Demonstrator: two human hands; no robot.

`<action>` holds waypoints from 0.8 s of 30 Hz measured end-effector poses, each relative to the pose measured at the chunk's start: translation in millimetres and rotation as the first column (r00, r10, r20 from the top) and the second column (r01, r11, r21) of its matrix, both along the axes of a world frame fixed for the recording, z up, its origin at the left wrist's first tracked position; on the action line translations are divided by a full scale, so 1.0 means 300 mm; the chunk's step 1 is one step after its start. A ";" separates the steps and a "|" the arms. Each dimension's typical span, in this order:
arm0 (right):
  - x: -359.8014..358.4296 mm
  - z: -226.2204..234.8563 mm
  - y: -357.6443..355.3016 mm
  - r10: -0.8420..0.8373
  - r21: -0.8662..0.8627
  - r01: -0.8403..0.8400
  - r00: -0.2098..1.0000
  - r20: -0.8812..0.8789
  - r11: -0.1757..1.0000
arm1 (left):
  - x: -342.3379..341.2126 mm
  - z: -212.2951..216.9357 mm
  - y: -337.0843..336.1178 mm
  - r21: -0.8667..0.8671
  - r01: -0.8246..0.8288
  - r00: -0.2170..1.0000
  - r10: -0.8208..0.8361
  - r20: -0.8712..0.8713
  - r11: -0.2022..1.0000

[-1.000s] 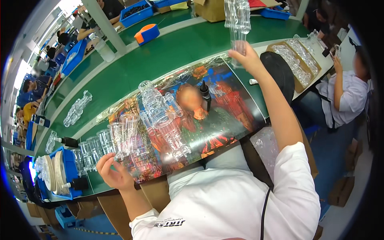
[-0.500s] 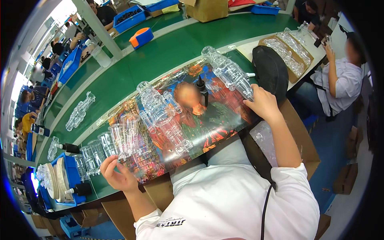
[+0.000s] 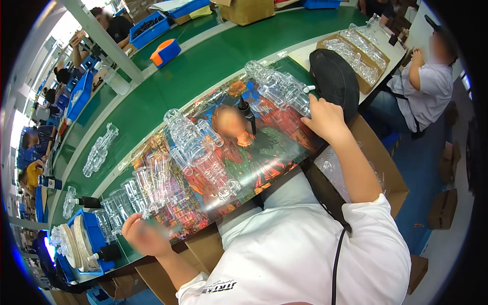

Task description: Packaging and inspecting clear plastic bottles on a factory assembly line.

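My right hand (image 3: 325, 119) grips the near end of a clear, jointed figure-like glass piece (image 3: 277, 86) at the mat's right side. A white stub sticks out beside my fingers. My left hand (image 3: 145, 236) has bent fingers at the near left edge of the printed mat (image 3: 262, 178), beside a row of clear tubes (image 3: 160, 175). Part of this hand is blurred, so anything between its fingers cannot be made out. Another clear figure-like piece (image 3: 198, 147) lies mid-mat, between my hands. A black nozzle bottle (image 3: 248, 116) stands on the mat.
A black mesh case (image 3: 333, 79) sits beyond my right hand. Cardboard trays (image 3: 363, 56) of clear pieces stand far right, near a seated person. At left are a blue bin (image 3: 91, 249) with spools and a lone clear piece (image 3: 100, 150) on the green belt. An orange-blue tape dispenser (image 3: 165, 53) stands farther back.
The whole view has shifted slightly, moving the belt and mat leftward in the picture. My right hand keeps its hold on the clear piece. The seated person at right has lowered their hands.
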State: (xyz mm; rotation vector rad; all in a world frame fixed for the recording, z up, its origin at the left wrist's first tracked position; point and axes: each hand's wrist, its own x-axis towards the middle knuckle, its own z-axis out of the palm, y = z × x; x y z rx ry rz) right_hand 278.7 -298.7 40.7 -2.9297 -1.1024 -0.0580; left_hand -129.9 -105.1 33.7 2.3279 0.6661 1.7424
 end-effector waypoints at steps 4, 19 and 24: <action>0.003 0.019 0.000 0.008 -0.036 -0.008 1.000 -0.018 0.999 | 0.017 0.016 0.019 0.048 0.010 1.000 -0.009 -0.018 0.999; -0.004 0.027 -0.022 0.063 0.060 -0.064 0.998 0.006 0.996 | 0.050 0.026 0.019 0.040 0.038 0.995 -0.034 -0.095 0.998; -0.009 0.048 -0.028 0.061 0.110 -0.058 0.998 -0.024 0.992 | 0.070 0.040 0.025 0.053 0.050 0.988 -0.042 -0.149 0.997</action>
